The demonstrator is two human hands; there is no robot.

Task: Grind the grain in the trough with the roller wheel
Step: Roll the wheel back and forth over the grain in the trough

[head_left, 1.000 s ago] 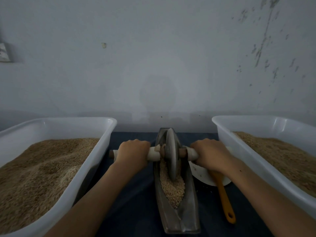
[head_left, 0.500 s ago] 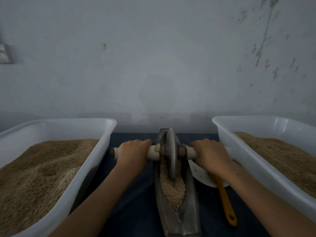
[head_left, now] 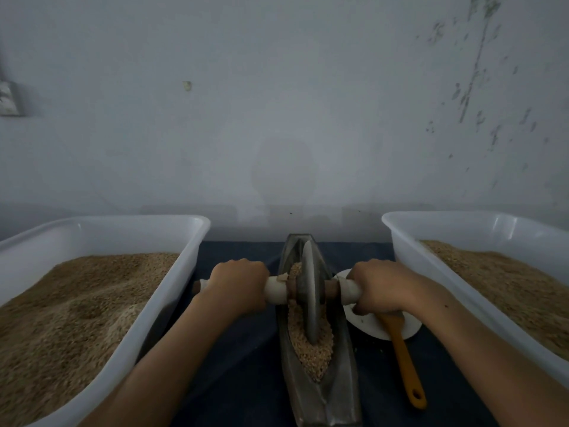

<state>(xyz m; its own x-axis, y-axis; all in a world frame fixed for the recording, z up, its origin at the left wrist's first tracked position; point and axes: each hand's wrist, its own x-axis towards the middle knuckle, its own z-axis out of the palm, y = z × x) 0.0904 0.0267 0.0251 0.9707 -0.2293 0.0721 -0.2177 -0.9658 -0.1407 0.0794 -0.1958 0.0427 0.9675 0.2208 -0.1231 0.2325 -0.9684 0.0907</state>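
A long grey metal trough (head_left: 338,392) lies lengthwise in front of me on a dark blue cloth, with pale grain (head_left: 311,349) heaped in its groove. The grey roller wheel (head_left: 308,291) stands upright in the grain, on a crosswise axle with white handles. My left hand (head_left: 237,286) grips the left handle (head_left: 275,289). My right hand (head_left: 380,286) grips the right handle (head_left: 349,291). The ends of both handles are mostly hidden under my fingers.
A white tub (head_left: 172,291) full of brown grain stands on the left and a second white tub (head_left: 409,257) on the right. A white dish (head_left: 369,326) with an orange-handled spatula (head_left: 405,362) lies right of the trough. A grey wall rises just behind.
The wheel has rolled a little along the trough, away from me, with both hands moving with it; the grips are unchanged.
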